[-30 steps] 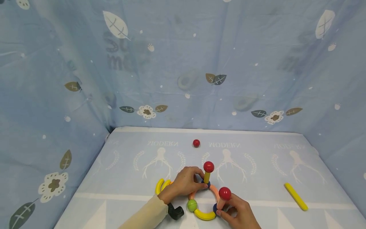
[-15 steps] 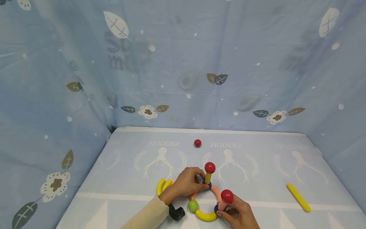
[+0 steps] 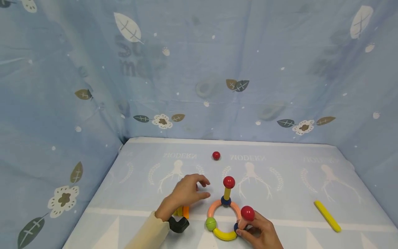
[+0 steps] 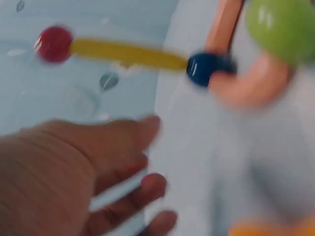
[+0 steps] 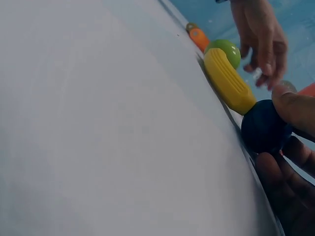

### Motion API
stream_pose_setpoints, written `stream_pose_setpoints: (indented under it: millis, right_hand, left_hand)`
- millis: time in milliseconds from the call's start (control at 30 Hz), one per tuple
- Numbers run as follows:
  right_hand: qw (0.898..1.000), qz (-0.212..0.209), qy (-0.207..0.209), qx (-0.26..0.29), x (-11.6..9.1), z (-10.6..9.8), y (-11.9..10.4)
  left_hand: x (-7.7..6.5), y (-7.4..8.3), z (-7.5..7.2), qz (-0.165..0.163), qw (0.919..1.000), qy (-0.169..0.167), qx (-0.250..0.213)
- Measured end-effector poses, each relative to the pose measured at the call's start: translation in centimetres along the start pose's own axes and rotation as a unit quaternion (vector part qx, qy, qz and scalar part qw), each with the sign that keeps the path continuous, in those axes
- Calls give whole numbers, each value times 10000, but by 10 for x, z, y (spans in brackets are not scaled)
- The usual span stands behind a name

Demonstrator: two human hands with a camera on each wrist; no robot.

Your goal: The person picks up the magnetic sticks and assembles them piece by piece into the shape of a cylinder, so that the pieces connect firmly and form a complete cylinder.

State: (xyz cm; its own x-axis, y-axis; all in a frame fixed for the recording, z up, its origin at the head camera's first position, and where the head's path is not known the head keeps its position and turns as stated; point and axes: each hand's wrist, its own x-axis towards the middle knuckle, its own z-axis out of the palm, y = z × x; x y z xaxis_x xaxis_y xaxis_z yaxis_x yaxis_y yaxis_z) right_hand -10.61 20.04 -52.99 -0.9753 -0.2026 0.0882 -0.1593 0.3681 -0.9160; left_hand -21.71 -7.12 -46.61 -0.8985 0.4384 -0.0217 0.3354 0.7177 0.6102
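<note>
A ring of curved rods and balls lies on the table in the head view: salmon rods (image 3: 212,208), a green ball (image 3: 210,224) and a yellow curved rod (image 3: 225,236). From its far blue ball (image 3: 226,201) rises a yellow stick (image 3: 227,193) topped by a red ball (image 3: 229,182). My right hand (image 3: 261,230) pinches the near-right blue ball (image 5: 265,127), thumb above and fingers below. A salmon stick (image 3: 243,223) with a red ball (image 3: 247,213) leans up from it. Left of the ring, my left hand (image 3: 188,190) hovers with fingers spread, touching nothing.
A loose red ball (image 3: 216,155) sits toward the table's far edge. Off to the right lies a straight yellow rod (image 3: 328,216). Orange and yellow pieces (image 3: 186,211) are partly hidden under my left wrist. Blue patterned cloth (image 3: 199,69) hangs around the table.
My left hand has let go of the far blue ball and moved left, away from the ring. The yellow stick stays upright. My right hand keeps its grip.
</note>
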Motion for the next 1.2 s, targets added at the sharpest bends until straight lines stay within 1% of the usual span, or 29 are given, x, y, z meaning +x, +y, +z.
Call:
stream_pose_setpoints:
  millis: [67,133,233,300,367,433,567,700,767,833,900,967,1067,1100,1200]
  right_hand:
    - [10000,71,7,7,0,0,-1]
    - [9999,99,36,8,0,0,-1]
    - [9999,-14,106,0,-1,0,0]
    - [9997,-180,171,-29,-1,0,1]
    - [9991,-360,227,-43,-2,1,2]
    - [9985,-472,253,-55,-2,1,2]
    - [9983,-526,257,-66,-2,1,4]
    - [9981,-546,263,-67,-2,2,5]
    - [9982,-523,277,-40,-3,1,5]
    - [9982,-521,291,-24,-3,1,5]
    - [9980,-567,279,-19,-3,1,6]
    - [9979,-597,266,-8,-2,1,7]
    - [9972,-701,254,12,-1,1,7]
    - [9973,-693,255,24,-1,1,7]
    - [9968,-735,298,35,-2,1,6]
  left_hand:
    - [-10,-8,-10,-334,9983,234,416]
    - [-20,-16,-17,-620,9945,377,752]
    - [-35,-24,-18,-897,9908,362,943]
    - [-43,-27,-15,-951,9901,287,988]
    - [-47,-28,-12,-968,9893,282,1057]
    - [-50,-26,-7,-960,9872,383,1214]
    - [-51,-19,0,-992,9810,674,1524]
    - [-50,-14,8,-1025,9764,780,1735]
    - [-48,-11,11,-970,9751,824,1816]
    - [-45,-7,12,-815,9742,917,1892]
    - [-40,-2,7,-598,9733,1031,1961]
    - [-31,4,-2,-369,9719,1131,2032]
    - [-11,16,-20,-74,9709,1159,2095]
    - [-3,21,-26,25,9722,1126,2052]
    - [24,33,-38,361,9779,875,1862]
